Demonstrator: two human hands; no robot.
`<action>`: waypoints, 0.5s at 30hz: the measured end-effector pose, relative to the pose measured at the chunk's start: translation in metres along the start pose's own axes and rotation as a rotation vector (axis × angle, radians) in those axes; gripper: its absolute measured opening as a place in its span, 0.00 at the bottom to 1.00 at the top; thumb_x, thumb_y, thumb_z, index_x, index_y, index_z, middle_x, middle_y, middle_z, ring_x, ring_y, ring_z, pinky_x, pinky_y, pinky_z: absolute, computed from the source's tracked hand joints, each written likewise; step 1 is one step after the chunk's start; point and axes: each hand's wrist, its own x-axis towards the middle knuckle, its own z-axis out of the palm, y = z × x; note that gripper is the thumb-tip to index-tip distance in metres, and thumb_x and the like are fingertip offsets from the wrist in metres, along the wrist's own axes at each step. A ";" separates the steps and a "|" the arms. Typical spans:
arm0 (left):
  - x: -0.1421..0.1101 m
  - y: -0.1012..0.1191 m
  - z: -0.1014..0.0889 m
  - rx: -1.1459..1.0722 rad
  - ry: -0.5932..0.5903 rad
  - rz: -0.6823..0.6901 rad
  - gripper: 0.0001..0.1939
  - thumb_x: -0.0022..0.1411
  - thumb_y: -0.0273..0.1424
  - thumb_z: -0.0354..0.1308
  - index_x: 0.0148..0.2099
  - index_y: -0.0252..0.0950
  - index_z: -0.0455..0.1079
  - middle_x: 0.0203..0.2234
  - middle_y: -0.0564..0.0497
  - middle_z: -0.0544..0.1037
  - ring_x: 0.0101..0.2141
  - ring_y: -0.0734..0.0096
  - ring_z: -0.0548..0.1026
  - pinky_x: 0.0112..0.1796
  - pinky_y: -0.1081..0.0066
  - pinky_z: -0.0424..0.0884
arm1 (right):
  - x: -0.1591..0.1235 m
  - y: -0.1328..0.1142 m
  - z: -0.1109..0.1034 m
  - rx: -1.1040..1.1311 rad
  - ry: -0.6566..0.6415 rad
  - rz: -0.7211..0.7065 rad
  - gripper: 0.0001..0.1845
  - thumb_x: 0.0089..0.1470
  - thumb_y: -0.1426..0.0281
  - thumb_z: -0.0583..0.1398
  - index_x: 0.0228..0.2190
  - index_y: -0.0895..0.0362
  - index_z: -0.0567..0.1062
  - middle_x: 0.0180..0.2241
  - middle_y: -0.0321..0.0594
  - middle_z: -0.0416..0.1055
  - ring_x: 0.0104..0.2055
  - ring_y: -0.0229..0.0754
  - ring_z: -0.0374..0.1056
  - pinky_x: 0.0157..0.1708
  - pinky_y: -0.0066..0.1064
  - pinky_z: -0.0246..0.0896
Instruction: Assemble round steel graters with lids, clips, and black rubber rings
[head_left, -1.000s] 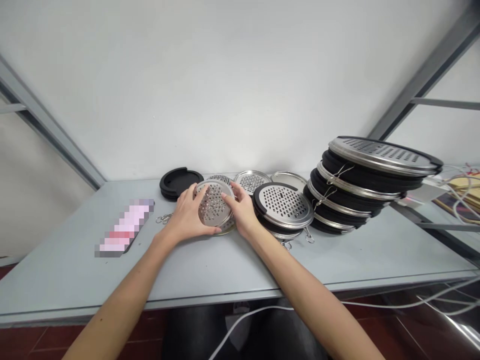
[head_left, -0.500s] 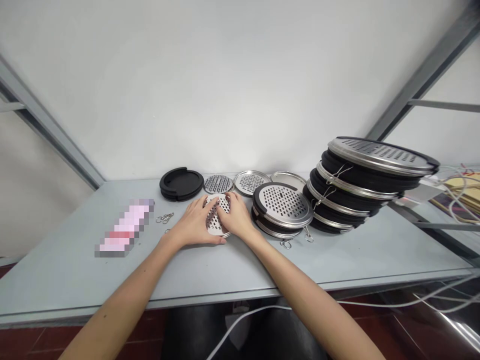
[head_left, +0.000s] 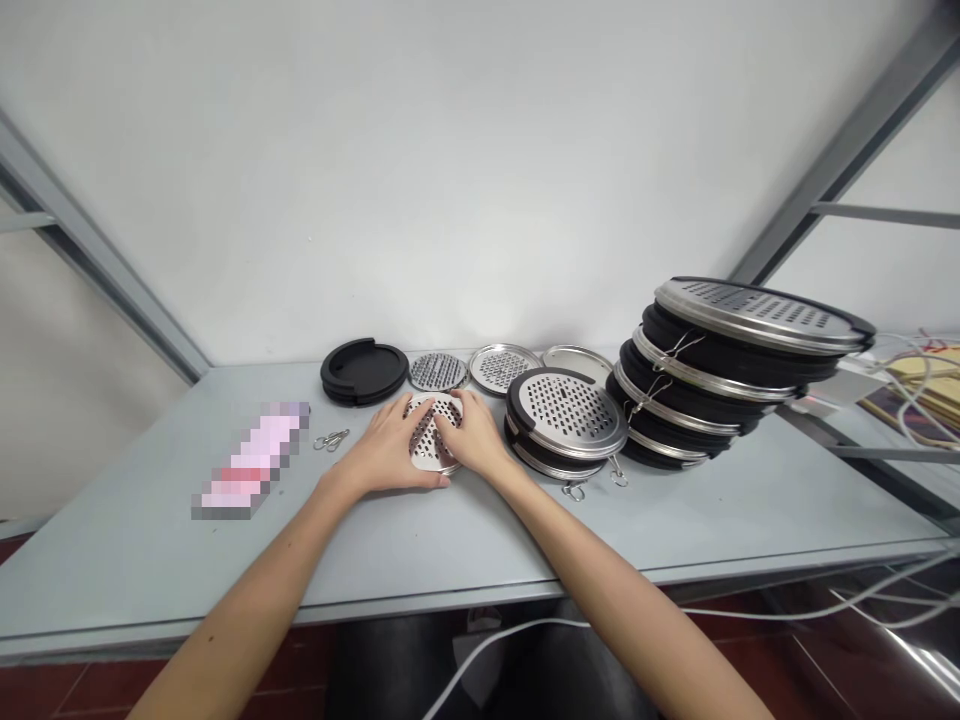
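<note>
Between my hands, low on the table, is a round metal grater plate with rows of holes. My left hand wraps its left and near edge, thumb towards me and fingers over the far left side. My right hand grips the right edge, its thumb lying on the perforated face. The fingers hide part of the rim and whatever is beneath it. Just to the right is a short stack topped by a grater disc in a black holder. Behind my hands lie two more grater plates.
A tall leaning stack of black-and-silver grater sets stands at right. At left are a black round holder, small wire clips and a blurred-out phone-shaped item. A plain metal disc lies at the back. Cables hang at right.
The view has shifted very slightly. Both hands keep nearly the same place on the grater plate, and nothing else has visibly moved.
</note>
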 end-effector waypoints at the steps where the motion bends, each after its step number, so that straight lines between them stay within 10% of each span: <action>1: 0.000 -0.001 0.000 0.008 -0.009 -0.006 0.60 0.41 0.57 0.68 0.70 0.37 0.51 0.67 0.32 0.53 0.66 0.33 0.52 0.60 0.42 0.57 | 0.000 0.000 0.000 0.005 -0.003 -0.004 0.25 0.53 0.65 0.58 0.52 0.62 0.68 0.54 0.56 0.66 0.59 0.55 0.61 0.59 0.49 0.54; 15: -0.003 -0.009 -0.006 -0.029 -0.159 -0.079 0.62 0.43 0.62 0.63 0.72 0.37 0.46 0.70 0.33 0.43 0.68 0.40 0.43 0.61 0.47 0.56 | 0.001 0.001 0.001 0.076 0.015 -0.062 0.21 0.54 0.67 0.57 0.49 0.60 0.70 0.52 0.51 0.68 0.57 0.50 0.64 0.58 0.44 0.57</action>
